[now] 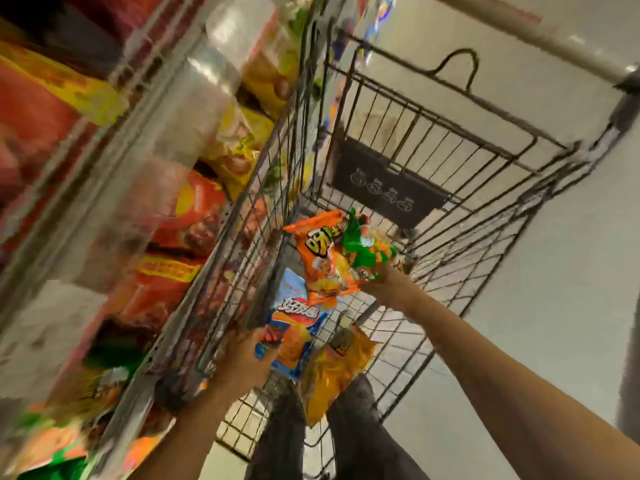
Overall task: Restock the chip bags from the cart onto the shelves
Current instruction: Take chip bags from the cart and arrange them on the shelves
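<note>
Shelves [104,174] of chip bags fill nine o'clock. Left hand [247,355] pinches the blue bag [294,327] inside the cart [450,161]; a yellow bag [332,375] lies at six o'clock. Right hand [381,282], centre, grips the orange bag [322,258] and green bag [367,247] together. Lift clear of the wire rim, holding bags lightly to avoid crushing chips.

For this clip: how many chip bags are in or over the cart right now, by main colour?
Orange chip bag: 1
Green chip bag: 1
Blue chip bag: 1
Yellow chip bag: 1
Total: 4
Shelf stock is too blurred to count.
</note>
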Motion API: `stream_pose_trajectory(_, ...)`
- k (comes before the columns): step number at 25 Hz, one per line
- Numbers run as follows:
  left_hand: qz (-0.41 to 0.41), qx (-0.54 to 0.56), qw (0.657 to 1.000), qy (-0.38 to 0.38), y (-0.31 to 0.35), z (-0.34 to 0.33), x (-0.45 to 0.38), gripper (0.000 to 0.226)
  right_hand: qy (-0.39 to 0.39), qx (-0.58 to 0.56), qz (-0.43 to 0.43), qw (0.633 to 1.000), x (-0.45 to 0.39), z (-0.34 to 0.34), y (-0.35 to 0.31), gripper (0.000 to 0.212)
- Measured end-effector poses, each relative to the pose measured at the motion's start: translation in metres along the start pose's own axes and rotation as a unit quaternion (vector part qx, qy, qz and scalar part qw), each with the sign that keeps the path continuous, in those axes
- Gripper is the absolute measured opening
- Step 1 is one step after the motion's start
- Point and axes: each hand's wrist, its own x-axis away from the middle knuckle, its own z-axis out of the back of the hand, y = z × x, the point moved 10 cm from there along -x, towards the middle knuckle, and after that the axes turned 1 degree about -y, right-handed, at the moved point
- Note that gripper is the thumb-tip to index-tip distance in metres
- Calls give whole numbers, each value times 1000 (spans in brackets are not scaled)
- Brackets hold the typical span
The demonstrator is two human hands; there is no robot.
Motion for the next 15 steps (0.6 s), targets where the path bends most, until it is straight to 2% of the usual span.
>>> stream_pose_trajectory(2,17,21,1000,4,-12,-16,-24,34,-37,25,-29,999,-47,-23,4,53)
stream_pose_trajectory(6,23,38,999,2,-20,-41,-78,63,-79,47,-84,992,-117,-76,23,55)
stream_pose_trajectory(8,63,35,997,0,-33,-47,-103,68,-24,29,-112,993,-141,-79,37,63)
stream_pose_trajectory(11,104,66,991,-50,-57,-66,-123,84,86,-65,-154,982,-163,-76,57,82)
stream_pose_trajectory(14,140,104,983,-55,-73,-80,-125,81,127,-122,-154,972,-174,-87,67,87)
stream_pose_trajectory(15,157,107,981,-48,-78,-83,-125,90,132,-127,-154,971,-175,-90,69,92)
